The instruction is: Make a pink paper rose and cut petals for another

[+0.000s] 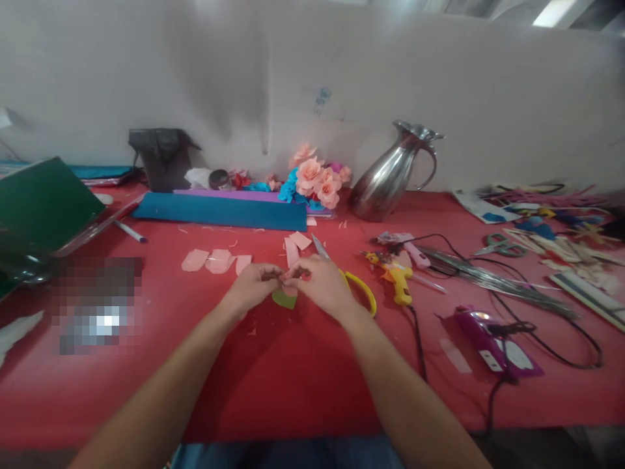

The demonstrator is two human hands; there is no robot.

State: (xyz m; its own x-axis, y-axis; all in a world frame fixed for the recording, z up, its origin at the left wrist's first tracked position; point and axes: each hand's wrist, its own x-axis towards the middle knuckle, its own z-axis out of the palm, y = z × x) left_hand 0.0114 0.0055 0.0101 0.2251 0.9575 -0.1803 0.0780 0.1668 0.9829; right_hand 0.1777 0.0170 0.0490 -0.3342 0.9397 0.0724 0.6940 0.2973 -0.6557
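Close together over the red table, my left hand (250, 286) and my right hand (322, 285) pinch a small pink paper piece (290, 290) between their fingertips. My fingers cover most of it, so its shape is hard to make out. Just below the fingertips shows a green paper piece (284, 299); whether it is joined to the pink one I cannot tell. Scissors with yellow handles (364, 293) lie beside and partly behind my right hand. Cut pink paper pieces (219, 260) rest beyond my left hand, and pink strips (291, 251) lie beyond the fingertips.
A yellow glue gun (401, 283) and its cord lie to the right, near a bundle of wires (493, 280) and a purple device (498, 345). Behind stand a metal jug (388, 172) and pink paper flowers (317, 179). A blue sheet (219, 210) lies at the back.
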